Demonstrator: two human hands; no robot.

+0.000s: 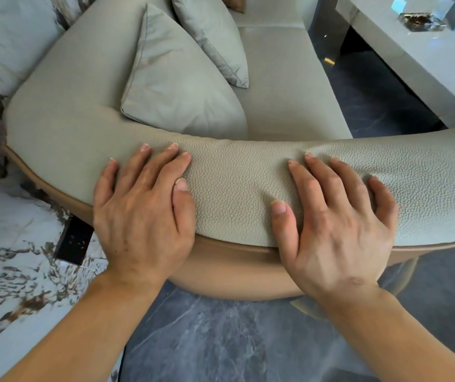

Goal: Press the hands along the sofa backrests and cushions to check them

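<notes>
A pale grey-green leather sofa fills the view. Its curved, pebbled backrest (234, 186) runs across the middle, with a tan trim band below it. My left hand (141, 213) lies flat on the backrest at left, fingers spread and pointing away from me. My right hand (333, 224) lies flat on it at right, its fingers denting the leather. Neither hand holds anything. Beyond the backrest, two loose cushions lean on the seat (284, 86): a large one (176, 81) and a smaller one (209, 37) behind it.
A white marble-patterned wall or panel (8, 257) stands at left, close to the sofa. A pale low table (419, 59) with a glass object on it sits at upper right. Dark grey marble floor (220, 340) lies under me and between sofa and table.
</notes>
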